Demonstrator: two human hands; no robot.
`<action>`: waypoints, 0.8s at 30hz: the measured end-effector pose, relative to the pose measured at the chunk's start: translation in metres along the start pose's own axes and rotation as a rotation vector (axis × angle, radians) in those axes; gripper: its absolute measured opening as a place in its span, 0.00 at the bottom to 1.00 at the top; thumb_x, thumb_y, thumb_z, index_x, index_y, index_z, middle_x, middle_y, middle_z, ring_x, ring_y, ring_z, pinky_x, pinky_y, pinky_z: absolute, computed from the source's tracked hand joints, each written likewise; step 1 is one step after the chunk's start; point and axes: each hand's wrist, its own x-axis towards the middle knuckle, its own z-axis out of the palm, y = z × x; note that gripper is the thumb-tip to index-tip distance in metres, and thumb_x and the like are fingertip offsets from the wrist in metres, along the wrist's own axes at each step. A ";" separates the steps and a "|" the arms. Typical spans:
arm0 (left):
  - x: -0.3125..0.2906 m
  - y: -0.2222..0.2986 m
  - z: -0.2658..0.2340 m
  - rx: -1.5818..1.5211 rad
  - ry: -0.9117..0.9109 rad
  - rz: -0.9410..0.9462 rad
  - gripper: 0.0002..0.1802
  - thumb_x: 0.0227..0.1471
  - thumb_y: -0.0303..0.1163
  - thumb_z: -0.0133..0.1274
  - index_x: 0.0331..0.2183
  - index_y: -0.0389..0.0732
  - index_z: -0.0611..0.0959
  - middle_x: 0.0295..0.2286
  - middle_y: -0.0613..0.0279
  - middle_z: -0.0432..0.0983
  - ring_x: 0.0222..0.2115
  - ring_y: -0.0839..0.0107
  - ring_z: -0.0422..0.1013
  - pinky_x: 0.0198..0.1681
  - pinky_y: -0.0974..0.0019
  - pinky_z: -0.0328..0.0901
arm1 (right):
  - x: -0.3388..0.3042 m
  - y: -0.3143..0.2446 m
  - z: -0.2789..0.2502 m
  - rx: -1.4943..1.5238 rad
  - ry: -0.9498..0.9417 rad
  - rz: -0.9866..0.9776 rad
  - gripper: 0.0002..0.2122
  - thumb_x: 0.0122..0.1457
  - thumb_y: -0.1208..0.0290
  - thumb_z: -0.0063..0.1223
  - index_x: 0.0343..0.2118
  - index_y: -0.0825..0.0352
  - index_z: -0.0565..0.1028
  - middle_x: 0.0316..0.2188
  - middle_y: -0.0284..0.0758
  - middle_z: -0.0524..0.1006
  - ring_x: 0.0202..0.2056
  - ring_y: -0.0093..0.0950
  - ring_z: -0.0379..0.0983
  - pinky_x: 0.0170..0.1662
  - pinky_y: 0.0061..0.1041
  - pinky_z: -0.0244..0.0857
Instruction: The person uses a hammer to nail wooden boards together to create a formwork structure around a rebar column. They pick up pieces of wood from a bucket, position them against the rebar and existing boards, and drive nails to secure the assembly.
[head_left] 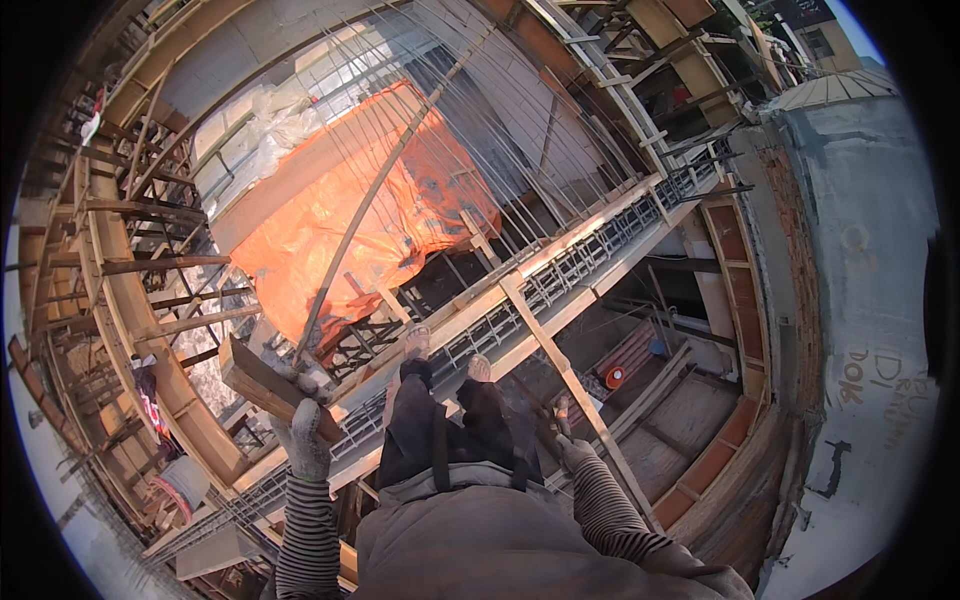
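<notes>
My left hand, in a grey glove and a striped sleeve, grips the near end of a short thick wooden board. The board is tilted up to the left, beside the formwork trough. On the right, my gloved right hand is closed near a diagonal wooden strip. A short light-brown end shows above its fingers, but what it holds is too unclear to name. Between my hands, my feet stand on the trough of planks, which holds a rebar cage.
Beyond the trough, an orange tarpaulin lies lower down, under thin rebar rods and a long slanting pole. Timber framing fills the left. At right, a deep opening with an orange round thing lies before a grey wall.
</notes>
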 end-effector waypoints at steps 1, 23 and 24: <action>0.002 -0.008 -0.012 0.069 0.046 -0.062 0.27 0.54 0.37 0.57 0.52 0.38 0.70 0.39 0.62 0.70 0.36 0.72 0.72 0.41 0.65 0.71 | -0.016 -0.012 -0.002 0.002 -0.032 0.030 0.24 0.64 0.43 0.53 0.29 0.65 0.74 0.16 0.33 0.72 0.15 0.29 0.69 0.19 0.33 0.63; -0.053 -0.103 -0.180 0.583 0.266 -0.780 0.23 0.51 0.40 0.64 0.41 0.36 0.74 0.24 0.65 0.70 0.21 0.71 0.68 0.25 0.66 0.67 | -0.002 -0.088 -0.023 -0.286 0.011 -0.157 0.26 0.63 0.43 0.53 0.33 0.69 0.77 0.17 0.38 0.74 0.17 0.33 0.73 0.23 0.35 0.69; -0.059 -0.111 -0.190 0.555 0.287 -0.784 0.22 0.51 0.39 0.64 0.41 0.37 0.74 0.24 0.65 0.70 0.21 0.72 0.68 0.25 0.66 0.67 | -0.008 -0.098 -0.024 -0.314 0.003 -0.143 0.25 0.63 0.43 0.53 0.32 0.68 0.76 0.17 0.37 0.73 0.17 0.33 0.73 0.22 0.35 0.69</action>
